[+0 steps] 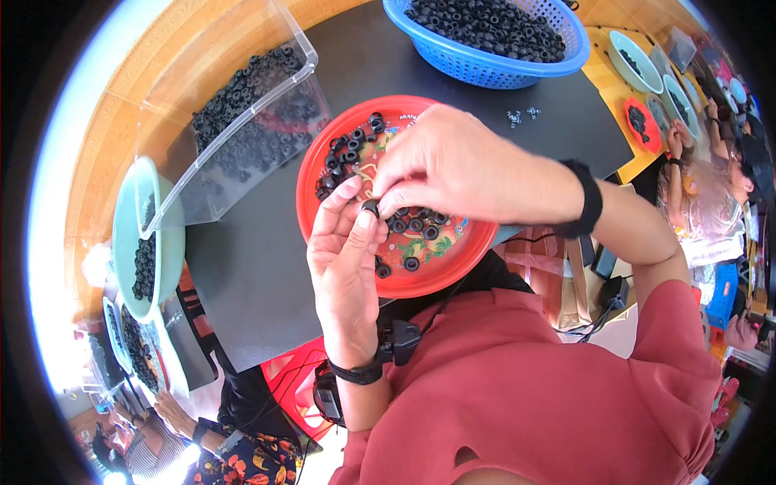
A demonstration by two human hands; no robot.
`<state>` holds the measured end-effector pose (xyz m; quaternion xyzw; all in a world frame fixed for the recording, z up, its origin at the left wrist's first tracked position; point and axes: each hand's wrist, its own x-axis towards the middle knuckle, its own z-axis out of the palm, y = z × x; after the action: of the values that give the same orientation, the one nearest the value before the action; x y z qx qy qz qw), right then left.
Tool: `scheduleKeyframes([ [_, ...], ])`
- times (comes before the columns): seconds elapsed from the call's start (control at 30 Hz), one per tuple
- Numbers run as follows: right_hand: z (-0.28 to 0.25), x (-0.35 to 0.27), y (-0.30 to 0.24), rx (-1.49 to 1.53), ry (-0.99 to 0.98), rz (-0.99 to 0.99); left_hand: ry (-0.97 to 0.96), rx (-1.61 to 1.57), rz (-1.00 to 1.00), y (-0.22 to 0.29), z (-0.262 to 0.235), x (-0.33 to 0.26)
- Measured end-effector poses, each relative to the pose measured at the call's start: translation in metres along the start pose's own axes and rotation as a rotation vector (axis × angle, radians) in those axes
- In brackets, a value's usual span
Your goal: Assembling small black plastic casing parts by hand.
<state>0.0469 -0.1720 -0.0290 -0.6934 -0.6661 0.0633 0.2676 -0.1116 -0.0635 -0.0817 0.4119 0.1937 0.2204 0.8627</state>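
Over a round red plate [478,246], my left hand [343,252] pinches a small black ring [371,207] between thumb and fingertips. My right hand [459,166] comes across from the right, its thumb and forefinger closed together right beside that ring. Whatever sits between the right fingertips is hidden. Several loose black rings [347,153] lie along the plate's left side, and more rings [416,224] are under and beside my hands. The plate has a printed, coloured base.
A blue basket [485,69] full of black parts stands at the back. A clear bin [222,153] of black rings is at the left, near a pale green basin [171,259]. Small clear pieces [524,116] lie on the dark table [259,275]. Other people work on both sides.
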Motion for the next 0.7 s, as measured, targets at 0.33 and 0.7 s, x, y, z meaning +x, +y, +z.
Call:
scheduleKeyframes([
  [0.33, 0.014, 0.008, 0.023, 0.445, -0.113, 0.207, -0.118, -0.272, -0.104, 0.003, -0.027, 0.002],
  [0.7, 0.043, 0.009, 0.029, -0.248, -0.068, -0.129, -0.047, -0.291, -0.108, 0.006, -0.024, 0.003],
])
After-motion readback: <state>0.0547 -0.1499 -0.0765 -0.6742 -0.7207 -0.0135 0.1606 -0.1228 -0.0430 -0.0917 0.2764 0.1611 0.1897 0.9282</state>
